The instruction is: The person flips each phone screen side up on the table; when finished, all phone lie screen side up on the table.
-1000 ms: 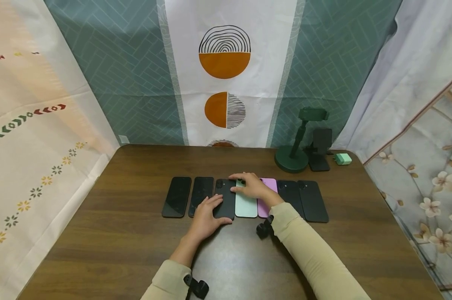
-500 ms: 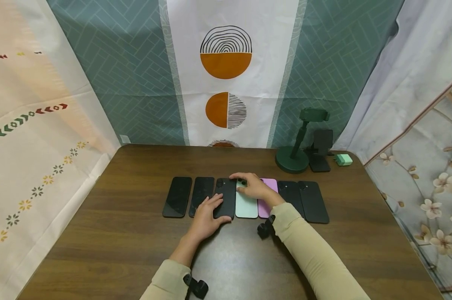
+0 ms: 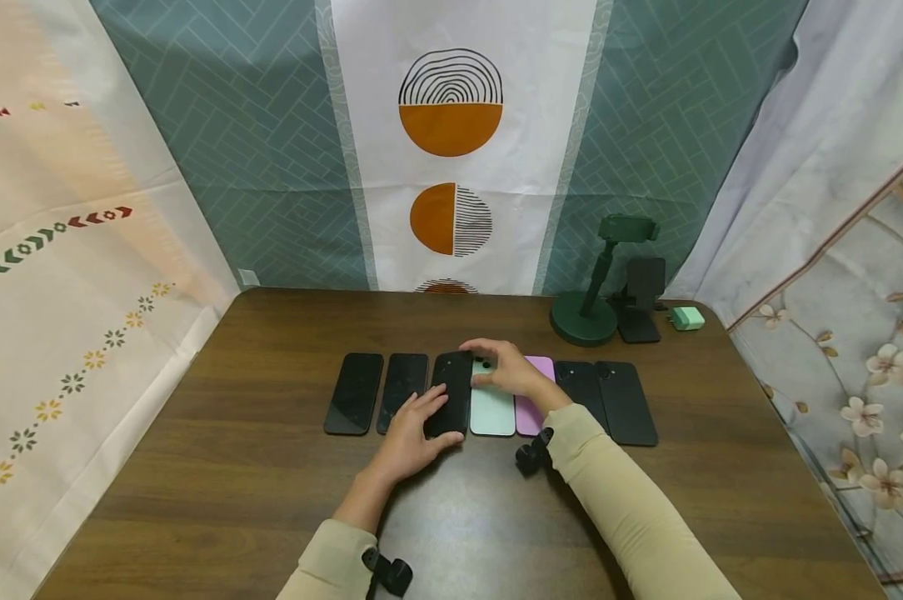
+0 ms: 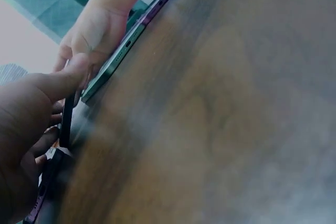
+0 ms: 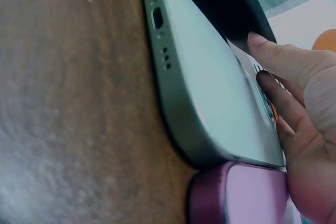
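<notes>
Black phone (image 3: 457,397) tilts between the left hand (image 3: 412,438) and arched right hand (image 3: 505,369).

Dk grn stand (image 3: 583,318), blk stand (image 3: 644,280) & mint block (image 3: 687,318), table's (image 3: 219,492) far R; patterned cloth (image 3: 286,158) behind.

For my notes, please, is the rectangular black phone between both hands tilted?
Tilted: the right wrist view shows the black phone sloping beside the flat mint phone.

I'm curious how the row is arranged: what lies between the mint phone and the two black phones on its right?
A pink phone; the head view shows it, partly hidden by the right hand.
</notes>
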A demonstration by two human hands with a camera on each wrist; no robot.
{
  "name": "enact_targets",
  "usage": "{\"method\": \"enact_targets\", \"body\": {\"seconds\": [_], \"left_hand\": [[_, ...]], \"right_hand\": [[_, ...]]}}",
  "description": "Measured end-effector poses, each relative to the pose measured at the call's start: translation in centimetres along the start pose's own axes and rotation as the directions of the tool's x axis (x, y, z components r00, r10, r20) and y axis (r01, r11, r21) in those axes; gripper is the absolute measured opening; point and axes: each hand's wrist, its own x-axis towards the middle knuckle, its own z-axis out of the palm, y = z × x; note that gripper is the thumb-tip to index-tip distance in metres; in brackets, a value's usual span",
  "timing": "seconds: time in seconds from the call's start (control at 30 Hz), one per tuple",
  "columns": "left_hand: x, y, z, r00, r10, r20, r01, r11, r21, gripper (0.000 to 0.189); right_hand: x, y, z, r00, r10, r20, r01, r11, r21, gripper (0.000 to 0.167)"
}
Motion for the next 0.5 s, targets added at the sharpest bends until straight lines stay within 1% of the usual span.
{"method": "enact_targets", "body": {"seconds": [0.13,0.33,0.5], "left_hand": [[0.07,0.17,0.00,1.000,-0.015,0.008,0.015,1.000,-0.026,0.072],[0.13,0.51,0.07,1.000,0.026,0.004,-0.026,0.998,-0.057,0.068],[0.43,0.56,-0.11,0.998,0.061,-0.012,-0.061,0.996,-0.065,0.067]], "right_hand": [[-0.12,0.04,-0.05,1.000,0.014,-0.011,-0.014,0.999,0.037,0.059],[-0.10,0.09,-0.09,0.999,0.020,-0.032,-0.018,0.997,0.073,0.064],[0.32,-0.20,-0.17,1.000,0.006,-0.015,-0.006,0.999,0.035,0.073]]}}
